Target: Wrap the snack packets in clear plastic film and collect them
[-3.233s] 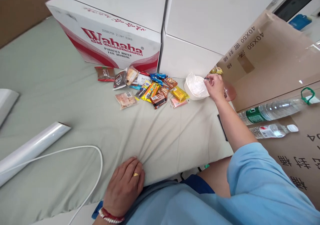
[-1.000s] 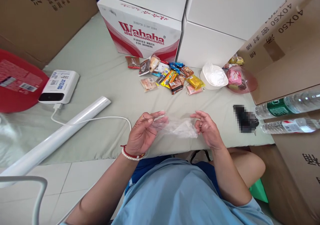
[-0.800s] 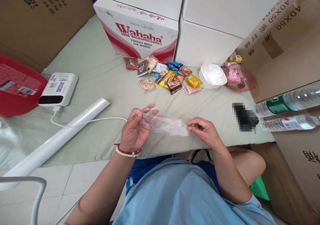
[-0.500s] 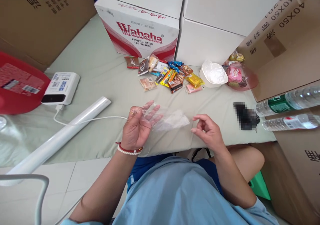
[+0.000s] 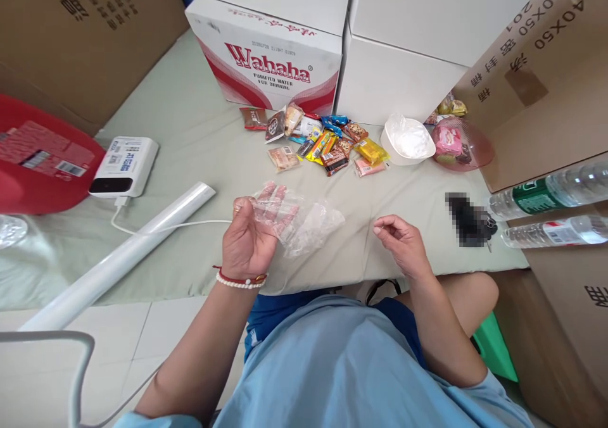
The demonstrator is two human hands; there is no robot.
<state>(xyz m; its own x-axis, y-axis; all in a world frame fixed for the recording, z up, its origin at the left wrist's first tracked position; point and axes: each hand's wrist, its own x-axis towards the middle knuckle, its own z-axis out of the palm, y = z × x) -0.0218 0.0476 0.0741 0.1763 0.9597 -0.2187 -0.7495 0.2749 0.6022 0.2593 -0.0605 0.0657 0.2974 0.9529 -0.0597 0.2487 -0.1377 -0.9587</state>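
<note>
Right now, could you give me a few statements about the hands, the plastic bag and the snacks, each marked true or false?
1. The left hand holds the clear plastic bag. True.
2. The right hand grips the bag too. False: it hangs apart from the bag and holds nothing.
3. The snack packets lie in front of the Wahaha box. True.
4. The white bowl is stacked with snack packets. False: it holds crumpled clear plastic.
5. Both water bottles stand upright. False: they lie on their sides on the cardboard at the right.
</note>
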